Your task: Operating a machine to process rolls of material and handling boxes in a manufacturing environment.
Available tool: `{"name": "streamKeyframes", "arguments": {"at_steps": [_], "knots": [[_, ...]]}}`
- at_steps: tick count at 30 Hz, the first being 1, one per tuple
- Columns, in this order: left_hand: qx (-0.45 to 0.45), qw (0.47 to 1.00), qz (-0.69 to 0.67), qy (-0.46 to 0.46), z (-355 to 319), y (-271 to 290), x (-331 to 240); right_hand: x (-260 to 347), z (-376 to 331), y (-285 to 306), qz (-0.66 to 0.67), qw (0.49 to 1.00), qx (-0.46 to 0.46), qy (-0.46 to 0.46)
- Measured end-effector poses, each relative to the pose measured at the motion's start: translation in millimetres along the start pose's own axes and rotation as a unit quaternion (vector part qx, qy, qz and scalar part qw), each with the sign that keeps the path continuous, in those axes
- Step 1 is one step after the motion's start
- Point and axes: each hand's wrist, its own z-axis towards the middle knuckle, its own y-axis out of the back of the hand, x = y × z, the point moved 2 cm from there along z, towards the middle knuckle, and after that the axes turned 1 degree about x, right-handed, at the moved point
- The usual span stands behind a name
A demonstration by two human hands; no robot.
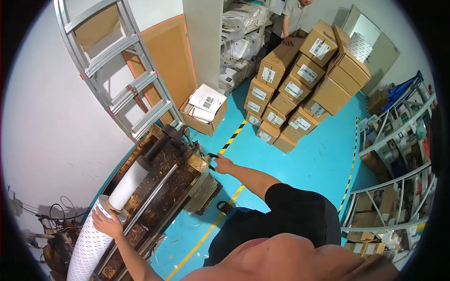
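Note:
My left hand [107,224] lies on the end of a thick white roll with a small repeating print [89,248], its fingers spread over the surface. The roll sits around a smooth white shaft [127,186], and a brown core edge shows at its end. Both belong to a long, rusty machine [161,208] with a dark spindle [161,143] at its far end. Out to the right of that end, my right hand [224,165] is closed around a black handle [213,155]. Part of the handle is hidden by the fingers.
An aluminium ladder [136,100] leans at the wall behind the machine. An open carton of papers [206,122] stands beyond it. Stacked brown boxes [286,100] fill the far side, with a person [291,21] behind them. Loaded shelves [393,187] line the right.

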Motion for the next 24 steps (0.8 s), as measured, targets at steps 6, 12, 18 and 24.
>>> {"name": "streamKeyframes", "arguments": {"at_steps": [6, 12, 18, 24], "knots": [[-0.002, 1.000, -0.010, -0.003, 0, 0, 0, -7, -2, -6, -0.013, 1.000, -0.015, -0.009], [-0.012, 1.000, -0.001, -0.005, -1, -1, 1, -4, -9, 6, -0.068, 0.997, 0.030, 0.025], [0.000, 1.000, -0.002, 0.002, 0, 1, -1, 0, -10, 11, -0.078, 0.992, 0.102, -0.001], [-0.002, 1.000, -0.008, 0.004, 0, 4, -4, -4, -8, 9, -0.062, 0.993, 0.096, 0.023]]}}
